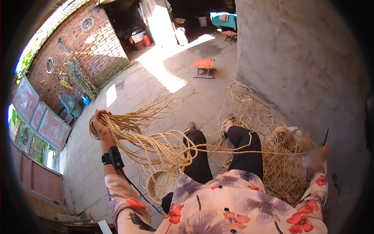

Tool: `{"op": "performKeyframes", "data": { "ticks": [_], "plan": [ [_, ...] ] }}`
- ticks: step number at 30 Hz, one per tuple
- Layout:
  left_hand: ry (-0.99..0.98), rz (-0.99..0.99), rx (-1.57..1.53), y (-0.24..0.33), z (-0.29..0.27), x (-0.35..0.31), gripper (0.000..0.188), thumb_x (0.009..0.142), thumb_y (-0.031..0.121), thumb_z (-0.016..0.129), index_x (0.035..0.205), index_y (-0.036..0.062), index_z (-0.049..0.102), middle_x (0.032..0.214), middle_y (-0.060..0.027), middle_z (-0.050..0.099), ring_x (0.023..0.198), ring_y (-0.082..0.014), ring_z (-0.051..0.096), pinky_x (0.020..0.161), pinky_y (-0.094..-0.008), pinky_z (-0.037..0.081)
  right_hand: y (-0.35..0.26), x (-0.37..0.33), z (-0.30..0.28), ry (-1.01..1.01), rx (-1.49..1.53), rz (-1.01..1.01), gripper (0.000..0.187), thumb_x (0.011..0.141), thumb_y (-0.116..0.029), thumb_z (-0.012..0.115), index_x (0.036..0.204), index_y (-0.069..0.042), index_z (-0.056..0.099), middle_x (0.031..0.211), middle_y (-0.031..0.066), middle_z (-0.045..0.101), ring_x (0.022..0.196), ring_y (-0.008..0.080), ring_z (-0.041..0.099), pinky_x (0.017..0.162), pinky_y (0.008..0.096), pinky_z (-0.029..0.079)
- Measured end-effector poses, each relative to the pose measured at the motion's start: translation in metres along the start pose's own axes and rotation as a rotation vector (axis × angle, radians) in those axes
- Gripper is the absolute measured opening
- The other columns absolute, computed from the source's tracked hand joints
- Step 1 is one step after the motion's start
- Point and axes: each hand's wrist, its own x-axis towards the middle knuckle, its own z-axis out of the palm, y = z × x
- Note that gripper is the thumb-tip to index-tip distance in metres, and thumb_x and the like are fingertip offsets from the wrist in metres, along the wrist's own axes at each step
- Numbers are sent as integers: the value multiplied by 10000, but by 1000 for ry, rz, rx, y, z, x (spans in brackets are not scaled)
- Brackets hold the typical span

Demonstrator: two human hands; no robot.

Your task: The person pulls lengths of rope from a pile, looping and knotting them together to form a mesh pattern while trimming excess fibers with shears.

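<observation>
Holding out a hank of straw-coloured twisted cord at far left, in the left hand, closed firmly round its bent end. Gripping a dark pointed tool in the right hand, beside the plastered wall; too blurred to tell scissors from knife. Seems to be at a drawing-out and sorting step, judging by a long strand stretched over the dark trousers toward the loose heap on the paving at right. Probably calls next for a steady left hold and for freeing the long strand from snags. Looks springy and well twisted: fanned into loose ends ahead of the left hand, sagging in tangled loops between basket and knees, matted in the heap below a neater coil.
</observation>
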Motion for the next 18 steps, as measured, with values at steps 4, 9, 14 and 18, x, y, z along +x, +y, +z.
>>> {"op": "performKeyframes", "data": {
  "ticks": [4, 9, 14, 18],
  "plan": [
    [-141, -100, 64, -31, 22, -12, 241, 866, 232, 647, 681, 99, 567, 633, -15, 581, 574, -160, 566, 595, -305, 489, 1, -15, 25, -103, 71, -309, 419, 815, -174, 600, 1220, -155, 492, 972, 186, 656, 875, 403, 628, 724, 482, 477],
    [-163, -156, 107, -29, 33, -15, 239, 881, 229, 631, 697, 94, 561, 622, -19, 576, 558, -150, 558, 583, -303, 484, -170, -134, -49, -403, 779, -640, 397, 768, -86, 668, 1148, -77, 554, 839, 80, 629, 755, 195, 612, 677, 322, 486],
    [-160, -170, 110, -23, 13, -10, 245, 890, 230, 618, 698, 91, 555, 621, -19, 573, 563, -160, 570, 597, -299, 492, -250, -233, -119, -1095, 851, -767, 380, 805, -166, 700, 1128, -62, 528, 825, 64, 611, 763, 169, 594, 690, 303, 485],
    [-55, -142, 139, -27, 8, -13, 244, 875, 222, 635, 679, 102, 555, 613, -15, 571, 561, -152, 556, 579, -297, 475, -256, -246, -158, -1658, 630, -940, 423, 814, -227, 706, 1154, -68, 510, 847, 71, 640, 575, 118, 570, 530, 256, 452]
  ]
}}
